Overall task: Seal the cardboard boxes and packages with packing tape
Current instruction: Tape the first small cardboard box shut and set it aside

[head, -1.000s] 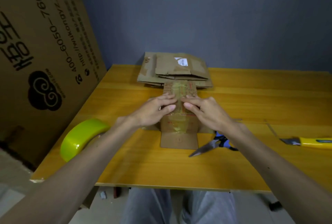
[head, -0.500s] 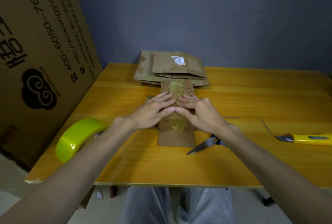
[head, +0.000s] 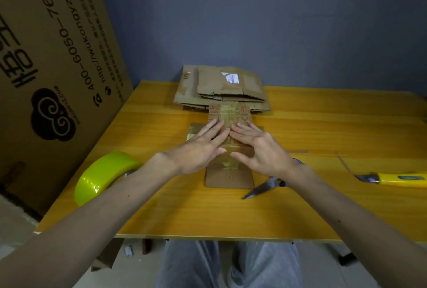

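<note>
Hands have flattened out: left hand and right hand press straight-fingered, gripping nothing, on the box; scissors lie beside the right wrist.

scissors right, tape roll left

We're facing a plain blue-grey wall, matte. Light is dim: there's a brighter patch mid-wall and the corners fall off dark. The bench has a yellow-orange wood-grain top with a thin pale front edge, and its far edge meets the wall line. At its left we have a big printed carton leaning, cut off by the frame. The floor is pale grey, with small scraps under the bench front.
</note>
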